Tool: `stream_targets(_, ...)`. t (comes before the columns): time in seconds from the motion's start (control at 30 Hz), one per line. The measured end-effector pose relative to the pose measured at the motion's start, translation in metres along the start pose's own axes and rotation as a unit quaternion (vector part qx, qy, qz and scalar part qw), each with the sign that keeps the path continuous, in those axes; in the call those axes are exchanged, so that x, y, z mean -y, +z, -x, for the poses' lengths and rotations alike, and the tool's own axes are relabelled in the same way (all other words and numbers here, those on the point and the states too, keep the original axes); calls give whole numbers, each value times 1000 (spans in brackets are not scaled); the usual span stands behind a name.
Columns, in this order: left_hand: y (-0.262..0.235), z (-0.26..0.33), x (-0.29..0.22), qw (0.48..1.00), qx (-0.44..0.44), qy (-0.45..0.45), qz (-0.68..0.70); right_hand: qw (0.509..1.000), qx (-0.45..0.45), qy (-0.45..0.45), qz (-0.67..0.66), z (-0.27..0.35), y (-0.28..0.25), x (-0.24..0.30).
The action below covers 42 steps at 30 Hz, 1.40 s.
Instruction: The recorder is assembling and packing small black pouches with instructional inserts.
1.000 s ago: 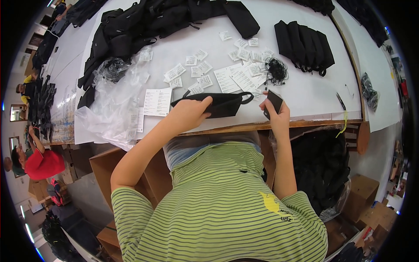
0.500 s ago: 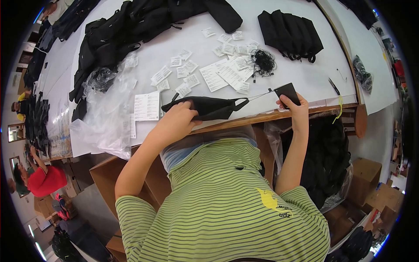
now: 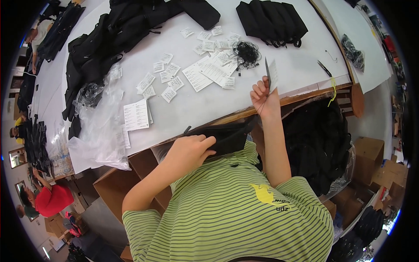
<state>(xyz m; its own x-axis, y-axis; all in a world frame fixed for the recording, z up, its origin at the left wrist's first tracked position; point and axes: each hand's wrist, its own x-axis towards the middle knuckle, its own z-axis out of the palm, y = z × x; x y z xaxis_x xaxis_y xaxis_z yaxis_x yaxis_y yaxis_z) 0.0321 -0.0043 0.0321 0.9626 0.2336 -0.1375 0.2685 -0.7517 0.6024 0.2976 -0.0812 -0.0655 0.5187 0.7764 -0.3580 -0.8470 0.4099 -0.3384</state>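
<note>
My left hand (image 3: 190, 149) grips a flat black fabric pouch (image 3: 227, 136) that hangs over the front edge of the white table (image 3: 192, 109), against my striped shirt. My right hand (image 3: 263, 95) is raised at the table edge and pinches a thin black-and-white hang tag (image 3: 270, 74) held upright. Just beyond it lie a tangle of black cords (image 3: 245, 52) and several white paper tags (image 3: 209, 70) spread on the tabletop.
Clear plastic bags (image 3: 102, 131) lie at the table's left with a printed sheet (image 3: 136, 114). Black bags are piled at the far left (image 3: 122, 30) and stacked at the far right (image 3: 273, 17). A dark bin of black goods (image 3: 316, 148) stands right of me; cardboard boxes (image 3: 371, 153) beyond.
The black pouch has come off the tabletop toward my body in my left hand. My right hand has lifted from the table edge with the tag turned upright.
</note>
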Motion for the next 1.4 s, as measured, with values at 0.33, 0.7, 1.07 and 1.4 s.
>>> stream_targets(0.33, -1, 11, -6, 992, 49, -41, 111, 911, -123, -238, 314, 3, 19, -2)
stream_targets(0.7, 6, 18, 2, 995, 27, -57, 74, 798, 126, -81, 584, 56, 75, -12)
stream_targets(1.07, 8, 25, -4, 983, -176, 47, 8, 395, 395, 19, 829, 78, 82, -45)
stream_targets(1.4, -9, 1, 41, 926, 49, -130, 352, 373, 400, 173, 819, 78, 90, -24)
